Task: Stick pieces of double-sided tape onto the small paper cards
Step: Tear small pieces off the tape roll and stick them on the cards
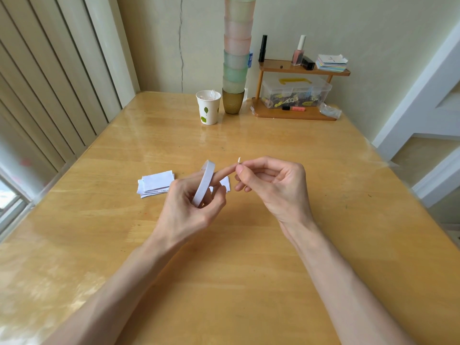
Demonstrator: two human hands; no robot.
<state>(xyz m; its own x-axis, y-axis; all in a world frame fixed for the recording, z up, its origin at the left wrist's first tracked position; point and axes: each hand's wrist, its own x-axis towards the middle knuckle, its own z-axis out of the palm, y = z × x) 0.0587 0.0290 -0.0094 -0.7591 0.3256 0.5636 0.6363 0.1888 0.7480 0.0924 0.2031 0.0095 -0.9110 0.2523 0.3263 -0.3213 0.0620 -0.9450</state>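
My left hand (193,205) grips a white roll of double-sided tape (203,183), which hangs around its extended index finger. My right hand (271,184) pinches a tiny white piece of tape (239,160) between thumb and forefinger, right at the tip of the left index finger. A small stack of white paper cards (155,183) lies on the wooden table (224,257) just left of my hands. Another white card (226,182) shows partly behind my left fingers.
At the back stand a paper cup (208,107) with scraps in it, a tall stack of coloured cups (236,53), and a wooden shelf (296,92) with a clear box, bottles and notes. Window blinds run along the left side.
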